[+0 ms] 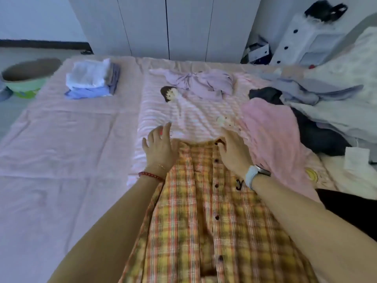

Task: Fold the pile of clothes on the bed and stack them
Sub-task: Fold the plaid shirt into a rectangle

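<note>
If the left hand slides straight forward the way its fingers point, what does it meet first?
Probably only the striped sheet at first. The left hand points up the bed, and farther along that line lies the lilac garment, though depth is hard to judge.

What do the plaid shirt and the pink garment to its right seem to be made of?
Plaid shirt: thin woven cloth, probably cotton, matte; it lies flat with fine creases and carries dark buttons. Pink garment: thicker, softer fabric, perhaps fleece or terry; its surface looks fuzzy and it folds in rounded bulges.
</note>
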### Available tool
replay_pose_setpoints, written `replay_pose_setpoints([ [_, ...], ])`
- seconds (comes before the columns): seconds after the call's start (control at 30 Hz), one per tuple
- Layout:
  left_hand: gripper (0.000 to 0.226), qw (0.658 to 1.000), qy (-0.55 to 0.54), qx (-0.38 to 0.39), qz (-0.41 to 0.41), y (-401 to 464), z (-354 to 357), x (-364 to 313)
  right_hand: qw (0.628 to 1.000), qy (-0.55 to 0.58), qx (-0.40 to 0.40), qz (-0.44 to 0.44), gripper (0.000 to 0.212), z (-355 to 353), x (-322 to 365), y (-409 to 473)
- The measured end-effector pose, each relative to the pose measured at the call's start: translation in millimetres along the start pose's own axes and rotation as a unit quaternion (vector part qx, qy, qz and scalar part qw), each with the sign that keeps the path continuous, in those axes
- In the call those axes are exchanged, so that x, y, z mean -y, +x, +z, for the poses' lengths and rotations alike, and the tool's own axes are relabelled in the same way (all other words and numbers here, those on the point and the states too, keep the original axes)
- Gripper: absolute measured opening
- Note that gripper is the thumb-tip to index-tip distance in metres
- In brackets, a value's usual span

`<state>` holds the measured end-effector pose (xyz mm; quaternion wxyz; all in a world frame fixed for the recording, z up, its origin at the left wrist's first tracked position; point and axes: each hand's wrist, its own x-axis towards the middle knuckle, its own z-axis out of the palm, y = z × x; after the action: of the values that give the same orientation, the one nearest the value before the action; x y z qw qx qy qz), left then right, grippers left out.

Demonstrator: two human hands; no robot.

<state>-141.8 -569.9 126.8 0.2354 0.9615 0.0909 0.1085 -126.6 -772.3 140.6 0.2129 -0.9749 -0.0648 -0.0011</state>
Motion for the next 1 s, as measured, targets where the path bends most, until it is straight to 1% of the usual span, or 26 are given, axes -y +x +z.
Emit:
replay_pose_setpoints([
  [0.1,0.049,0.999,-0.003,0.034,-0.006,-64.0,44.1,23.6,0.997,0.067,0.013,0.031,0.042,55.8,-15.5,-51.1],
  [0.2,0.043,0.997,0.007,0.073,0.019,-142.2,71.8,32.7,0.992,0.107,0.01,0.059,0.035,95.4,-24.7,-118.5],
  [0.3,0.036,0.996,0.03,0.073,0.031,-208.5,85.0,37.1,0.989,0.115,0.005,0.09,0.029,117.3,-27.2,-181.0],
  [0.37,0.029,0.997,0.037,0.063,0.029,-243.4,86.6,37.4,0.986,0.119,0.019,0.118,0.027,124.7,-25.4,-217.7],
  [0.43,0.025,0.996,0.025,0.077,0.03,-272.1,88.8,37.1,0.986,0.111,0.043,0.12,0.026,130.9,-24.1,-249.3],
  [0.47,0.028,0.995,0.015,0.093,0.027,-283.0,91.2,36.5,0.987,0.103,0.053,0.114,0.026,133.9,-24.9,-261.4],
  [0.53,0.039,0.99,0.013,0.14,0.005,-299.2,97.9,35.4,0.988,0.072,0.071,0.116,0.028,139.5,-28.6,-277.5],
  [0.6,0.046,0.982,0.023,0.183,-0.038,-306.5,104.2,35.3,0.985,0.022,0.099,0.139,0.035,145.5,-33.8,-286.7],
  [0.67,0.042,0.975,0.01,0.206,-0.083,-305.1,110.1,35.5,0.98,-0.022,0.125,0.155,0.041,150.3,-38.9,-289.8],
  [0.77,0.029,0.969,-0.035,0.213,-0.119,-298.8,113.0,36.3,0.977,-0.049,0.146,0.149,0.036,155.4,-45.7,-287.7],
  [0.83,0.024,0.966,-0.054,0.223,-0.116,-296.3,110.5,36.6,0.979,-0.026,0.138,0.15,0.031,154.1,-51.3,-282.1],
  [0.9,0.024,0.965,-0.075,0.223,-0.115,-296.2,105.3,37.0,0.982,0.026,0.118,0.148,0.028,148.4,-56.9,-279.7],
  [1.0,0.025,0.963,-0.14,0.196,-0.124,-295.7,92.6,32.2,0.98,0.119,0.073,0.143,0.027,134.2,-63.1,-282.9],
])
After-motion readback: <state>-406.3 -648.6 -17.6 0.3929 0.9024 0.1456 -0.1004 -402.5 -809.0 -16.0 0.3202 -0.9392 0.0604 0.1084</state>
